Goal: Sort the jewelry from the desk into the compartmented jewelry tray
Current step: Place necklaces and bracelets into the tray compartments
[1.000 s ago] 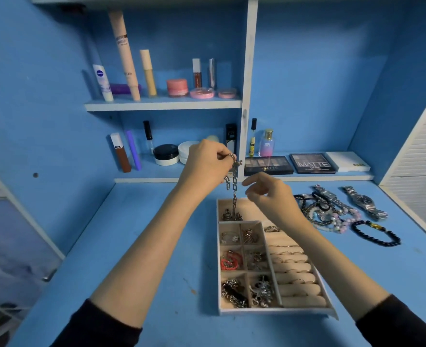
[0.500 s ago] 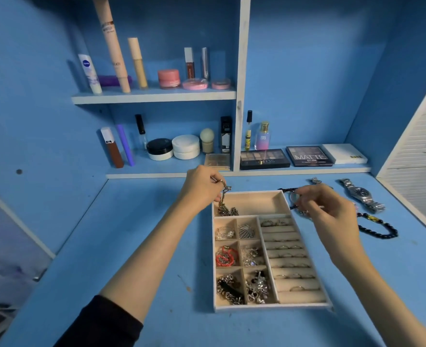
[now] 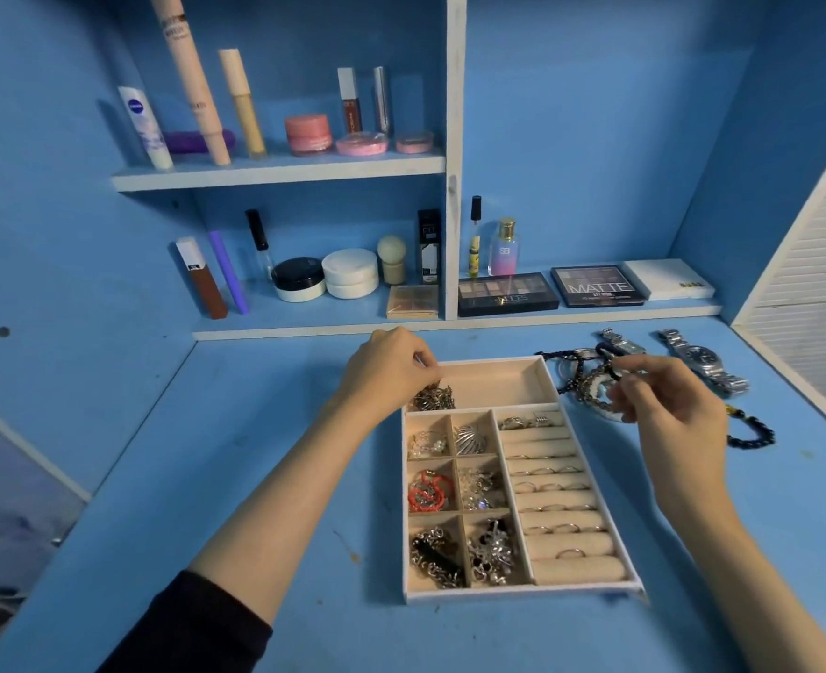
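The cream compartmented jewelry tray point(image 3: 522, 594) lies on the blue desk. My left hand point(image 3: 389, 369) hovers over its far-left corner, fingers curled on the top of a silver chain point(image 3: 433, 398) heaped in the long top compartment. To the tray's right, my right hand point(image 3: 668, 410) pinches a beaded bracelet point(image 3: 593, 381) in a tangle of bracelets on the desk. Two silver watches point(image 3: 702, 364) and a black bead bracelet point(image 3: 751, 434) lie beyond that. The small compartments hold earrings and chains; rings sit in the padded rolls point(image 3: 556, 478).
Eyeshadow palettes point(image 3: 508, 293) and cosmetic jars and tubes point(image 3: 350, 279) line the low shelf just behind the tray. A white vertical divider point(image 3: 452, 187) rises there. A white louvred panel point(image 3: 814, 332) bounds the desk on the right.
My left hand lowered the hanging chain until it piled up in the top compartment. My right hand moved right from above the tray to the bracelet tangle and took hold of one.
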The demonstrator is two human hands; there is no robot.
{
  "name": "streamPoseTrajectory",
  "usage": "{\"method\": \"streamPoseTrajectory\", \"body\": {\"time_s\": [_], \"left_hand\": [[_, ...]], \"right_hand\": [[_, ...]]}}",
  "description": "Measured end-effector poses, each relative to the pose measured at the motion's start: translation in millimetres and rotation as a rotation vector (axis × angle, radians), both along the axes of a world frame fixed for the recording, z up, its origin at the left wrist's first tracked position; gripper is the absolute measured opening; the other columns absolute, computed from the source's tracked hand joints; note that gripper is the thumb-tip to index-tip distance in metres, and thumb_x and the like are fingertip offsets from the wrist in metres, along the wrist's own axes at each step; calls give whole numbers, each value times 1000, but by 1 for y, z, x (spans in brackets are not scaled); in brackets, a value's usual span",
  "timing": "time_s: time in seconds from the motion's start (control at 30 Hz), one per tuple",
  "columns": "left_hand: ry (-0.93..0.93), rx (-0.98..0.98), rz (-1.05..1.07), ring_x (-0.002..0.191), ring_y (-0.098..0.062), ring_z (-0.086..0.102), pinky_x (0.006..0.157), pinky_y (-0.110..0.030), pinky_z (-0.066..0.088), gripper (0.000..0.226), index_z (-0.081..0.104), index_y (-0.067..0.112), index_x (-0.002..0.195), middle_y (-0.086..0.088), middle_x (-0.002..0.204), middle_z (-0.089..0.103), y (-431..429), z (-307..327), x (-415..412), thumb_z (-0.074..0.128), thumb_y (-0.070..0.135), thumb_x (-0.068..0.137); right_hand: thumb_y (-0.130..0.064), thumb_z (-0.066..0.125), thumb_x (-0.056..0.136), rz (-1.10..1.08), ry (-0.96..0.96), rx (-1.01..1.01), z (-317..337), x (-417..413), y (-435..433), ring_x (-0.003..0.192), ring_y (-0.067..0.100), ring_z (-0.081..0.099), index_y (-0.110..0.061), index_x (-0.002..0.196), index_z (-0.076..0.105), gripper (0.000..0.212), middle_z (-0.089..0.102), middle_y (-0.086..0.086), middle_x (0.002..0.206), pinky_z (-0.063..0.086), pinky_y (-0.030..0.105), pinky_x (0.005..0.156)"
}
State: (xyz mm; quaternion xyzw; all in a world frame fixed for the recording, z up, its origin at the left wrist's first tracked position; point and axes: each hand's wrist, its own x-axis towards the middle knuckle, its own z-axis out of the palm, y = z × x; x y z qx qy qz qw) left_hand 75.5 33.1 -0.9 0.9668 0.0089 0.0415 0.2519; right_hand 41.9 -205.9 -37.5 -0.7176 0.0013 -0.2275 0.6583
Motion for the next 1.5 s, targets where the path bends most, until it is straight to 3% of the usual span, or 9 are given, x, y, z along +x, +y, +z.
{"method": "streamPoseTrajectory", "body": {"time_s": [0.23, 0.43, 0.67, 0.77, 0.93, 1.1, 1.23, 1.37, 1.5], "left_hand": [[-30, 172, -141, 94, -14, 56, 77, -32, 49, 37, 69, 26, 103, 1, 106, 68, 1, -5, -12, 43, 6, 86], [-16, 338, -186, 104, -14, 42, 79, -29, 40, 41, 66, 26, 111, 8, 112, 66, 0, -11, -16, 40, 7, 86], [-128, 109, -146, 99, -11, 45, 79, -30, 42, 29, 67, 25, 107, 6, 100, 66, -33, -4, -16, 46, 15, 90], [-176, 4, -172, 96, -9, 44, 79, -29, 41, 22, 67, 27, 104, 11, 101, 66, -59, -2, -12, 51, 22, 90], [-171, -47, -228, 95, -11, 40, 75, -22, 33, 20, 67, 25, 103, 6, 95, 67, -101, -2, 0, 52, 25, 90], [-178, -38, -228, 91, -10, 35, 71, -25, 36, 22, 67, 26, 103, 10, 81, 50, -118, -8, 4, 50, 21, 90], [-173, -36, -209, 91, -10, 38, 71, -23, 34, 20, 67, 26, 102, 11, 82, 49, -118, -10, 6, 51, 22, 90], [-180, 23, -197, 100, -12, 39, 75, -23, 35, 20, 66, 26, 105, 8, 97, 59, -117, -13, 8, 53, 25, 90], [-213, 241, -216, 110, -19, 35, 92, -29, 33, 29, 66, 23, 109, 2, 112, 55, -123, -19, 12, 55, 38, 87]], "right_hand": [[0, 50, 90, -4, 9, -4, 1, 0, -2, 62, 6, 57, -24, 83, 63, 29, 63, 3, 72, 47, 15, 61], [2, 49, 89, -19, 20, 26, 1, 1, -6, 65, 15, 56, -18, 86, 64, 25, 61, 7, 71, 45, 27, 65], [-1, 54, 86, -13, 61, 0, -3, 9, -23, 69, 20, 56, -24, 81, 65, 26, 65, 12, 76, 43, 35, 66], [-3, 58, 85, -24, 73, -214, -2, 14, -37, 66, 17, 54, -27, 76, 64, 26, 65, 5, 77, 43, 32, 62], [-10, 73, 75, -11, -81, -972, -9, 21, -47, 77, 26, 51, -15, 79, 69, 7, 59, 0, 75, 35, 29, 62], [-19, 78, 67, -7, -91, -1266, -18, 26, -42, 76, 30, 52, -12, 77, 70, 15, 59, 5, 72, 43, 34, 59], [-26, 72, 76, 67, 25, -1028, -15, 28, -46, 82, 18, 47, -16, 76, 64, 12, 56, -2, 77, 37, 26, 64], [-19, 66, 85, 50, 56, -413, -7, 26, -52, 61, 4, 50, -19, 78, 63, 7, 59, -5, 69, 40, 19, 54], [-12, 59, 90, 50, 0, 5, -1, 23, -56, 61, 14, 56, -14, 84, 58, 6, 60, 6, 74, 49, 20, 56]]}}
